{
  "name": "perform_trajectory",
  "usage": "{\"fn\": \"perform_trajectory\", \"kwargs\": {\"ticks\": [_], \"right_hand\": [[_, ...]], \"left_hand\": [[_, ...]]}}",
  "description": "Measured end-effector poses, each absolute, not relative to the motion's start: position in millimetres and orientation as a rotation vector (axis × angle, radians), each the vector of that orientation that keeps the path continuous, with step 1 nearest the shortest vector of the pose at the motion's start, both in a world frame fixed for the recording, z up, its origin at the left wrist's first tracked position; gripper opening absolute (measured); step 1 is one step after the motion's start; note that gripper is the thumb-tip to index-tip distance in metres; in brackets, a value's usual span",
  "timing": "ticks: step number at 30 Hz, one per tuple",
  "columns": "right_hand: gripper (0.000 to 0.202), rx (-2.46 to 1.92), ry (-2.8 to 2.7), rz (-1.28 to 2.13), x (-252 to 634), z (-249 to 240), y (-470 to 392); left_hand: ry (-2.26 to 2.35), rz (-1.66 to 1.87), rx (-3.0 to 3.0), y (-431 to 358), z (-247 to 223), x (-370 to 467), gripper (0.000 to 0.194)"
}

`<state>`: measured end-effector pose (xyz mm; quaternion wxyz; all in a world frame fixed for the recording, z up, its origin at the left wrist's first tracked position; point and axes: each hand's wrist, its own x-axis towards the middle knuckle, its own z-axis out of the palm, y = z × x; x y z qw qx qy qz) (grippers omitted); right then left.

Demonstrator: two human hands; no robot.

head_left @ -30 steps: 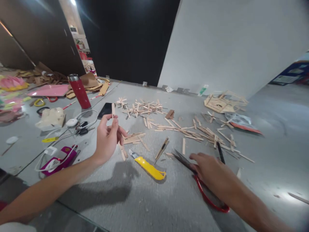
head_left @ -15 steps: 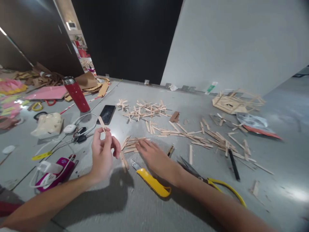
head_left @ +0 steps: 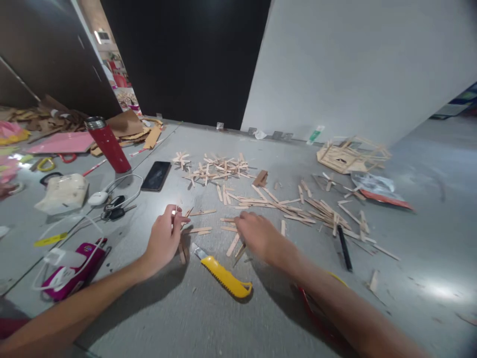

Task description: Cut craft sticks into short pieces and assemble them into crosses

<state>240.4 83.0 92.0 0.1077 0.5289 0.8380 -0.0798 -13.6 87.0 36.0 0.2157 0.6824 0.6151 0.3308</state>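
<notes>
My left hand (head_left: 166, 237) is curled just left of the middle. A pale sliver, seemingly a wooden stick (head_left: 175, 212) seen end-on, shows between its thumb and fingers. Loose sticks (head_left: 199, 230) lie right beside it. My right hand (head_left: 258, 237) is low over the table with its fingers bent together on more sticks (head_left: 228, 220), whose left ends stick out. Two sticks (head_left: 233, 244) slant below that hand. Between my forearms lies a yellow utility knife (head_left: 225, 278), its blade pointing up and left.
Stick piles (head_left: 223, 168) spread behind and right (head_left: 328, 214). A stick frame (head_left: 343, 156), plastic bag (head_left: 376, 185) and black marker (head_left: 345, 248) are at right. A phone (head_left: 156, 176), red bottle (head_left: 109, 146), keys (head_left: 116, 213), cables and purple power strip (head_left: 76, 273) are at left.
My right hand has moved right, spreading apart sticks that lay together. My left hand has turned and lowered its stick toward the table. The scissors are now mostly hidden by my right arm.
</notes>
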Motion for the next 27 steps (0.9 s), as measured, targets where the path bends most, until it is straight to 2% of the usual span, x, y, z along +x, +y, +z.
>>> {"fn": "perform_trajectory", "kwargs": {"ticks": [5, 9, 17, 19, 23, 27], "right_hand": [[0.046, 1.495, 2.56, -0.218, 227.5, 79.8, 84.4], [0.056, 1.463, 2.605, -0.179, 216.6, 67.1, 76.9], [0.057, 1.289, 2.762, -0.294, 216.0, 68.7, 70.7], [0.054, 1.366, 2.765, -0.286, 233.1, 75.2, 85.4], [0.037, 1.749, 2.623, -0.173, 285.7, 76.5, 131.7], [0.025, 1.844, 2.491, -0.247, 323.6, 58.6, 167.9]], "left_hand": [[1.838, 0.868, 1.96, 103.6, 25.3, -21.9, 0.012], [1.893, 0.846, 1.989, 111.3, 25.7, -27.3, 0.014], [1.714, 0.829, 1.992, 99.6, 26.7, -25.2, 0.017], [1.642, 0.833, 1.991, 94.9, 28.8, -23.1, 0.019], [1.609, 0.898, 1.958, 88.5, 34.8, -20.9, 0.022], [1.632, 1.149, 1.81, 84.7, 42.2, -18.6, 0.024]]}}
